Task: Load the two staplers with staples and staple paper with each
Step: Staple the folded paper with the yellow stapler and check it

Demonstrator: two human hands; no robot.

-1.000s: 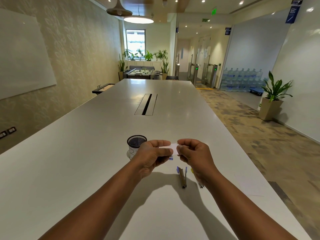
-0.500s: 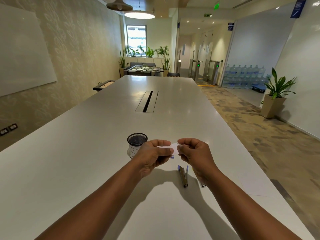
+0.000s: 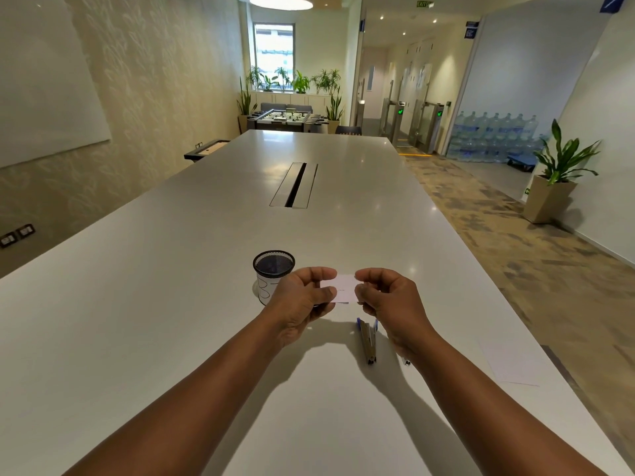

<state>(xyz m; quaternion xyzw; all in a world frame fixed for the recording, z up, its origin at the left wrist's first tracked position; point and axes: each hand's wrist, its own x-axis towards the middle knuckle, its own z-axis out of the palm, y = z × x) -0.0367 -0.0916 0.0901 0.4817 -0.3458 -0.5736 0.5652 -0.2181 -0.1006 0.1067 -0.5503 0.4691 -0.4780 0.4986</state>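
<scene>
Both hands hold a small white box (image 3: 344, 287) above the table. My left hand (image 3: 302, 298) grips its left end and my right hand (image 3: 388, 297) pinches its right end. Below them an opened stapler (image 3: 367, 340) with blue trim lies flat on the white table (image 3: 171, 304). A second stapler (image 3: 406, 361) is mostly hidden under my right wrist; only its near tip shows. A sheet of white paper (image 3: 512, 364) lies near the table's right edge.
A black mesh cup (image 3: 274, 269) stands just left of my left hand. A cable slot (image 3: 294, 184) runs along the table's middle. The table's right edge drops to a carpeted floor with a potted plant (image 3: 556, 176).
The hands have hardly moved on the small box. The camera has tilted down a little, so the scene sits slightly higher in view.
</scene>
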